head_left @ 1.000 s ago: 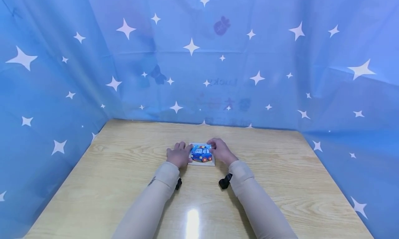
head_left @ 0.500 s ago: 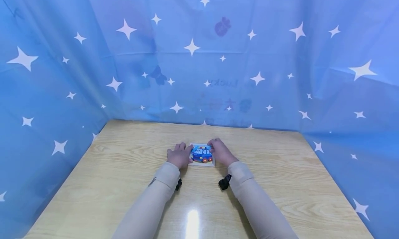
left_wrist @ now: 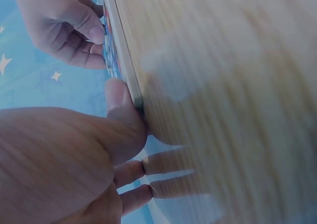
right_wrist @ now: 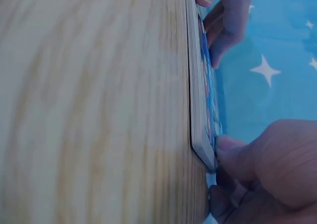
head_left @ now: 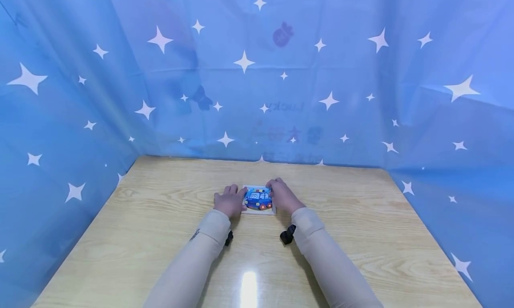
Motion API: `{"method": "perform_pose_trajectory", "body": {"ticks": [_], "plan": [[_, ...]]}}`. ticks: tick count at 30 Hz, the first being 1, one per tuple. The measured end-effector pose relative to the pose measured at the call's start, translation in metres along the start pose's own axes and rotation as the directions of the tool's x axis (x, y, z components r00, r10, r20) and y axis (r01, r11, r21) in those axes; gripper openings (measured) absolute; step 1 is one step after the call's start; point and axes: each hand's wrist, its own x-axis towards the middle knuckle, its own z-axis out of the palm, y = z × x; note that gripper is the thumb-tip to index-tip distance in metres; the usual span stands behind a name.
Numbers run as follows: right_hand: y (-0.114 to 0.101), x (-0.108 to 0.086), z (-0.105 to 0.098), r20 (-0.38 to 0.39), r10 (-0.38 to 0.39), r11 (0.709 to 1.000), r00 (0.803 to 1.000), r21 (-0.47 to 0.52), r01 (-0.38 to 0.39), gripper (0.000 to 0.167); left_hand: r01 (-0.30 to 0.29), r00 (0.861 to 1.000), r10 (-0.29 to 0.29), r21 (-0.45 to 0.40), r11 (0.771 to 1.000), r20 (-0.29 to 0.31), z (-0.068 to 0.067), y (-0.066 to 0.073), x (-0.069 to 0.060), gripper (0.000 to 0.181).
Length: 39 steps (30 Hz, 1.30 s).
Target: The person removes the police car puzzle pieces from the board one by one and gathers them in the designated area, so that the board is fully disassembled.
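A small flat puzzle board [head_left: 258, 201] with a pale border and a blue cartoon car lies on the wooden table. In the right wrist view its layered edge [right_wrist: 198, 95] shows. My left hand [head_left: 230, 201] rests at its left side, fingers spread. Its thumb [left_wrist: 118, 97] presses on the board's edge, while other fingertips touch the table. On the board's right side, my right hand [head_left: 283, 195] holds the far corner with thumb and curled fingers. The left wrist view shows that hand [left_wrist: 64, 28] bent over the picture; its fingertips are partly hidden.
Wood-grain table [head_left: 160, 245] surrounds the board on all sides. Blue curtains [head_left: 257, 85] with white stars hang behind and at both sides. A black wrist camera [head_left: 287, 235] sits below the right wrist, close to the tabletop. Glare marks the near table.
Both hands stay at the board in nearly the same pose. The head view has shifted very slightly. The board shows no clear movement on the table.
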Motion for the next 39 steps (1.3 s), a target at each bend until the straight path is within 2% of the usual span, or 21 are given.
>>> {"method": "perform_pose_trajectory", "body": {"ticks": [9, 16, 21, 32, 39], "plan": [[0.003, -0.003, 0.001, -0.002, -0.027, 1.0, 1.0, 0.01, 0.027, 0.026, -0.01, 1.0, 0.01, -0.001, 1.0, 0.008, -0.002, 0.001, -0.005, 0.065], [0.006, -0.006, -0.004, 0.001, -0.026, 0.997, 1.0, 0.068, 0.026, 0.022, -0.011, 1.0, 0.011, -0.003, 1.0, 0.012, -0.002, 0.003, -0.001, 0.066], [0.009, -0.01, -0.007, -0.001, -0.048, 0.997, 0.999, 0.068, 0.048, 0.023, -0.004, 1.0, 0.004, -0.032, 0.999, 0.006, 0.002, 0.001, 0.002, 0.066], [0.023, -0.022, -0.015, -0.029, -0.018, 0.995, 0.999, 0.099, 0.021, 0.025, -0.017, 1.0, 0.018, -0.066, 0.998, 0.021, 0.006, -0.003, 0.0, 0.068], [0.031, -0.026, -0.025, -0.062, -0.004, 0.996, 0.998, 0.084, 0.009, 0.025, -0.036, 0.999, 0.037, -0.082, 0.996, 0.008, 0.005, -0.004, 0.002, 0.066]]}}
